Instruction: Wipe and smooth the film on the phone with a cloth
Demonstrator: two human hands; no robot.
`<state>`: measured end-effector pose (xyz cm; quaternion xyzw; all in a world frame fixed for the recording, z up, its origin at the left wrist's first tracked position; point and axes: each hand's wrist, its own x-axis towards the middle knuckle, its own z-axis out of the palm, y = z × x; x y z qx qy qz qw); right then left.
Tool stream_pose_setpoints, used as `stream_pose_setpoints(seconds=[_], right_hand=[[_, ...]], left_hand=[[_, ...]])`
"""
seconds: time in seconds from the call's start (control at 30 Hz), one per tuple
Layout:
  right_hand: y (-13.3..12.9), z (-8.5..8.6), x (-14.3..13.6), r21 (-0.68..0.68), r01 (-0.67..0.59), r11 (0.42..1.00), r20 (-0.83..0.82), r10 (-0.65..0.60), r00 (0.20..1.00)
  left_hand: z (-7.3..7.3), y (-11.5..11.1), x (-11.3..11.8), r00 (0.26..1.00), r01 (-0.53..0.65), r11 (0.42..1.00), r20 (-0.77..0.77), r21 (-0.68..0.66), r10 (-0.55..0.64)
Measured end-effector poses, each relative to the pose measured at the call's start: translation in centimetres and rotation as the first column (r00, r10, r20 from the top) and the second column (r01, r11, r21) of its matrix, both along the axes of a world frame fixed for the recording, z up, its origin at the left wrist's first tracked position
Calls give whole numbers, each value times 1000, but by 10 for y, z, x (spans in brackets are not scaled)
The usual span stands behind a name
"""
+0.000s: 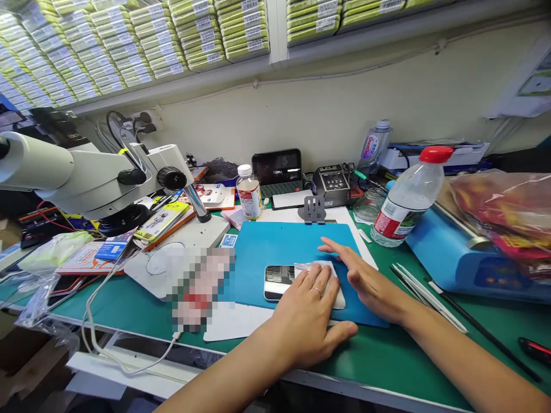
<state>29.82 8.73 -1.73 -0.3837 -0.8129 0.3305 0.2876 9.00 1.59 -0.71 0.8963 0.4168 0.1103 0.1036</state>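
Note:
A phone (276, 284) with a shiny, reflecting face lies flat on the blue mat (267, 241). A white cloth or wipe (340, 295) covers its right part. My left hand (307, 312) rests flat on the cloth with its fingers stretched forward; a ring shows on one finger. Under the palm, the cloth and part of the phone are hidden. To the right, my right hand (365, 281) is raised over the mat's right side, fingers extended, with nothing in it.
A microscope (94, 178) stands at the left. Behind the mat are a small bottle (249, 195) and a grey stand (314, 209). A red-capped bottle (407, 198), tweezers (430, 298) and a blue machine (451, 258) are at the right.

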Motion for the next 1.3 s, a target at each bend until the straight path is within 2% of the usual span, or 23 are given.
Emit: stream_pose_setpoints(seconds=[0.1, 0.23, 0.37, 0.47, 0.57, 0.77, 0.87, 0.97, 1.07, 1.17, 1.23, 1.3], right_hand=[[-3, 5, -2, 1, -13, 1000, 31, 13, 999], [-3, 8, -2, 34, -46, 998, 72, 43, 996], [-2, 3, -1, 44, -80, 996, 81, 76, 994], [-1, 1, -2, 29, -76, 997, 81, 74, 994], [-2, 2, -3, 37, -82, 996, 73, 79, 994], [-4, 6, -4, 25, -57, 998, 76, 55, 996], [-5, 10, -4, 17, -45, 999, 77, 43, 996], [-8, 13, -4, 27, -52, 998, 85, 49, 995], [-10, 16, -4, 22, -53, 998, 102, 51, 993], [-10, 15, -5, 14, -62, 998, 123, 59, 991], [-8, 12, -5, 21, -77, 997, 124, 74, 989], [-7, 9, -5, 37, -83, 996, 114, 78, 990]], left_hand=[[-1, 1, -5, 1000, -18, 1000, -10, 19, 18], [-7, -10, -36, 991, -114, 991, -60, 67, 118], [-19, -28, -68, 976, -157, 965, -117, 212, 185], [-30, -42, -76, 966, -169, 928, -131, 333, 223], [-36, -45, -60, 960, -173, 917, -146, 360, 239], [-30, -23, 12, 959, -176, 938, -162, 299, 232], [-26, -16, 24, 960, -154, 946, -183, 284, 211], [-27, -20, 4, 963, -138, 948, -184, 288, 196], [-35, -32, -38, 958, -145, 929, -187, 341, 218], [-44, -42, -75, 945, -173, 886, -182, 430, 273], [-45, -44, -86, 934, -196, 877, -190, 439, 304], [-43, -42, -84, 918, -230, 881, -207, 413, 337]])
